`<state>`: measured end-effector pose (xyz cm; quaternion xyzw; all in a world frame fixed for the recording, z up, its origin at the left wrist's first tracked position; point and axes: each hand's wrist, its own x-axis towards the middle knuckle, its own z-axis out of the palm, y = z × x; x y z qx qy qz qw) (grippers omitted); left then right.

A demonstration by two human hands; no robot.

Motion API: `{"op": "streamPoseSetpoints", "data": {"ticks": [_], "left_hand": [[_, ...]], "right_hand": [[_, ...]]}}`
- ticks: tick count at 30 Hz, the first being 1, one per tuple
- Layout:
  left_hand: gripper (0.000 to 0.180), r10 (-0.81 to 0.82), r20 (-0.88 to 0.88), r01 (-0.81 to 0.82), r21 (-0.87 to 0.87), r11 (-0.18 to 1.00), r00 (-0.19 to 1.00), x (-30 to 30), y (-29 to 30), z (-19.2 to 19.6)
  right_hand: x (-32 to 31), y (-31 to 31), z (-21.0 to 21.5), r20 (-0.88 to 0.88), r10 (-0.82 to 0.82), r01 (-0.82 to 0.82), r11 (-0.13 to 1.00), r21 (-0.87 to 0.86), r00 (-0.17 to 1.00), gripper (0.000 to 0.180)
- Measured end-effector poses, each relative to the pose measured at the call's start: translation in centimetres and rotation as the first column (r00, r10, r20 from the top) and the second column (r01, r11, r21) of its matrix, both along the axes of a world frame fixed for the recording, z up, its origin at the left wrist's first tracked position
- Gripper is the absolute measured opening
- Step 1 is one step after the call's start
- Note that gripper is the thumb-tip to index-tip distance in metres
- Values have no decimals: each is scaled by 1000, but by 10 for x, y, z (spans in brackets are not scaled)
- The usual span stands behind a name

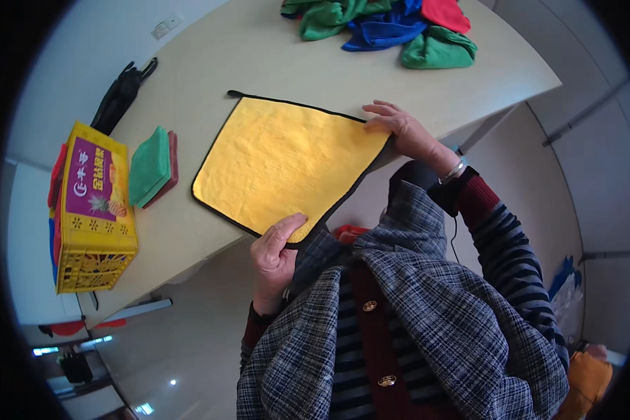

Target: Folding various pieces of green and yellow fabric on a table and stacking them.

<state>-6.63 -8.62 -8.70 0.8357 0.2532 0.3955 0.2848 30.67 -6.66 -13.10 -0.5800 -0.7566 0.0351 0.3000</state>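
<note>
A yellow towel (280, 164) with black edging and a small black loop at its far left corner lies spread on the table, its near edge reaching over the table's front. My left hand (276, 255) pinches the near corner, thumb on top and the other fingers partly hidden beneath. At the right corner, my right hand (409, 133) grips the towel's edge, with some fingers extended over the top. The towel's surface is slightly wrinkled between both hands.
A pile of green, blue and red cloths (392, 24) lies at the table's far side. On the left stand a yellow crate (98, 245) holding cloths, a folded green cloth (149, 168) on a reddish one (173, 171), and a black folded umbrella-like item (122, 94). The pale table (518, 73) ends at the right.
</note>
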Motion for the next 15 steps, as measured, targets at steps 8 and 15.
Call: {"op": "streamPoseSetpoints", "data": {"ticks": [8,15], "left_hand": [[23,-19,91,55,-412,910,996,-49,-19,20],[9,320,65,-252,-478,842,945,-80,6,11]], "right_hand": [[-1,-42,65,-474,83,-262,908,-326,877,23],[-15,-7,111,-372,122,-311,804,-506,920,19]]}}
